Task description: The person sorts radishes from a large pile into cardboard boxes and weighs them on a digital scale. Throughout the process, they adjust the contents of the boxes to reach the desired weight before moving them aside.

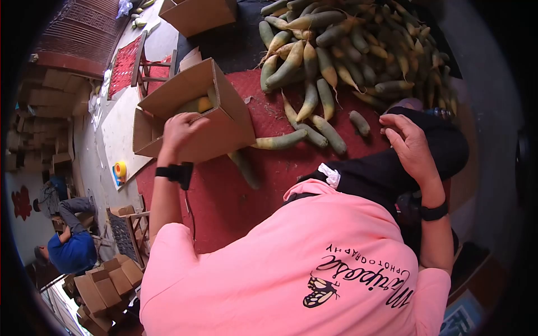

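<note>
My left hand (pixel 182 133) is at the near rim of an open cardboard box (pixel 232 123), its fingers bent over the edge and the thumb hidden. Inside the box lie green radishes (pixel 197 105), partly covered by the walls. My right hand (pixel 408 137) hangs over my right leg, fingers loosely curved and apart, holding nothing. Close to its fingertips a short green radish (pixel 359 123) rests on the red mat (pixel 224 215). Several longer radishes lie between the box and the pile, one of them (pixel 280 140) pointing at the box's corner.
A large heap of green radishes (pixel 347 50) spreads at the far right. Another cardboard box (pixel 199 15) stands at the back. Left are a red-seated folding stool (pixel 126 66), a tape roll (pixel 120 168), stacked cartons (pixel 106 285) and a seated person in blue (pixel 73 252).
</note>
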`<state>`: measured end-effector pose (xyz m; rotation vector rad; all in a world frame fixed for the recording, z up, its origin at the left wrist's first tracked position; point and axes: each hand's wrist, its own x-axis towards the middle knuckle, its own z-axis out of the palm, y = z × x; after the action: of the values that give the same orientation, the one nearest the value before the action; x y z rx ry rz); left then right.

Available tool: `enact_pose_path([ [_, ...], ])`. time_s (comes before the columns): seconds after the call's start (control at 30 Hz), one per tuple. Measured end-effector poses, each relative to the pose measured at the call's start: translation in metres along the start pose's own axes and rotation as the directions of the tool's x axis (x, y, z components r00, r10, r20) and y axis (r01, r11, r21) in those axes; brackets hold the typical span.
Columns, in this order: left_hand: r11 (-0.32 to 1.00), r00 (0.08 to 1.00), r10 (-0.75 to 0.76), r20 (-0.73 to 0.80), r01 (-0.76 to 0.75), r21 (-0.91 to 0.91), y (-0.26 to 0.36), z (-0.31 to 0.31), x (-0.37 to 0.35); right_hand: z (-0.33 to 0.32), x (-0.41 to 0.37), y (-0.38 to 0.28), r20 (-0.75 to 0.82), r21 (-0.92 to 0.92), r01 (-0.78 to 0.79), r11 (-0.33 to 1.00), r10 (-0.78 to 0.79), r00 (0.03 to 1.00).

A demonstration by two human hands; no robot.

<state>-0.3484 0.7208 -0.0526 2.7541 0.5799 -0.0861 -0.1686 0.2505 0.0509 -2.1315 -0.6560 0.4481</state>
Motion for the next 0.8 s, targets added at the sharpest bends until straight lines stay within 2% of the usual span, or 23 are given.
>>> enact_pose_path([
  [0.03,0.987,0.987,0.119,-0.110,-0.106,0.122,0.030,0.002,-0.003,-0.001,-0.002,0.001,0.000,-0.001,-0.003,1.000,0.003,1.000],
  [0.13,0.990,0.994,0.073,-0.087,-0.062,0.131,0.047,0.010,0.009,-0.004,-0.008,0.009,-0.002,-0.013,0.018,1.000,-0.018,1.000],
  [0.2,0.978,0.998,-0.059,-0.032,0.064,0.196,0.034,0.013,0.024,-0.006,-0.016,0.017,-0.043,0.079,-0.026,0.997,0.029,0.999],
  [0.23,0.992,0.997,-0.056,-0.048,0.061,0.110,0.029,0.010,0.029,-0.008,-0.019,0.021,-0.055,0.083,-0.031,0.996,0.036,0.998],
  [0.3,0.994,0.992,-0.039,-0.123,0.051,0.100,0.020,0.008,0.040,-0.014,-0.024,0.030,-0.055,0.098,-0.075,0.992,0.081,0.995],
  [0.37,0.993,0.992,-0.106,-0.062,0.109,0.046,0.011,-0.003,0.059,-0.021,-0.030,0.038,-0.047,0.161,-0.138,0.977,0.147,0.988],
  [0.43,0.995,0.986,-0.100,-0.137,0.096,-0.034,-0.017,0.006,0.084,-0.027,-0.035,0.039,-0.105,0.204,-0.144,0.968,0.168,0.980],
  [0.53,0.997,0.960,0.019,-0.281,0.003,0.080,-0.035,0.009,0.101,-0.039,-0.046,0.039,-0.222,0.120,-0.141,0.983,0.165,0.961],
  [0.57,0.999,0.957,-0.005,-0.290,0.020,0.049,-0.027,0.008,0.099,-0.043,-0.050,0.039,-0.250,0.123,-0.163,0.979,0.189,0.950],
  [0.6,0.994,0.959,-0.054,-0.277,0.025,-0.108,-0.021,0.012,0.096,-0.047,-0.056,0.037,-0.287,0.135,-0.135,0.982,0.169,0.943],
  [0.63,0.990,0.954,-0.139,-0.267,0.124,-0.070,-0.014,0.021,0.096,-0.052,-0.062,0.036,-0.323,0.138,-0.104,0.985,0.144,0.935],
  [0.67,0.986,0.943,-0.157,-0.294,0.168,0.012,0.007,0.029,0.092,-0.056,-0.067,0.034,-0.388,0.131,-0.078,0.988,0.124,0.913],
  [0.7,0.990,0.940,-0.140,-0.311,0.138,-0.027,0.002,0.047,0.096,-0.060,-0.071,0.031,-0.444,0.123,-0.047,0.991,0.097,0.891],
  [0.8,0.970,0.941,-0.081,-0.327,0.150,0.191,0.017,0.079,0.084,-0.074,-0.082,0.022,-0.548,0.123,-0.040,0.992,0.102,0.830],
])
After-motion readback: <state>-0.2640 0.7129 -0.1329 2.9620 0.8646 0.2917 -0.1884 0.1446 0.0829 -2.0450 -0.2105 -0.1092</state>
